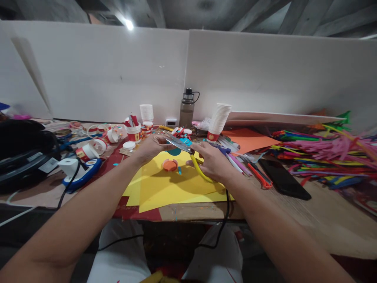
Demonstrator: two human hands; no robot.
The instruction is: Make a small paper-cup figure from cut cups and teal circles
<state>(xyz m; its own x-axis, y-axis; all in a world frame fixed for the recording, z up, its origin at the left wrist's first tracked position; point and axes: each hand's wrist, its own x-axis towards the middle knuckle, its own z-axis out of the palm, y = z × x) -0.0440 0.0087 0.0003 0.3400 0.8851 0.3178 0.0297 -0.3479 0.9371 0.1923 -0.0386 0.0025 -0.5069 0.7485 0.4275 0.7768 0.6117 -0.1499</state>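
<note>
My right hand (209,159) is closed round the yellow handles of a pair of scissors (180,145), whose metal blades point left toward my other hand. My left hand (156,144) pinches a teal paper piece (174,152) just under the blades, partly hidden by them. Below both hands, sheets of yellow paper (160,190) lie on the table. On the yellow paper sit a round orange piece with a pale rim (170,165) and a small blue scrap (179,170).
Behind my hands stand a water bottle (186,112), a tall stack of paper cups (219,120) and a cup holding red items (133,131). Rightward lie markers (235,163), an orange cutter knife (259,175), a black phone (284,179) and colourful pipe cleaners (332,153). A blue-and-white power strip (82,177) lies left.
</note>
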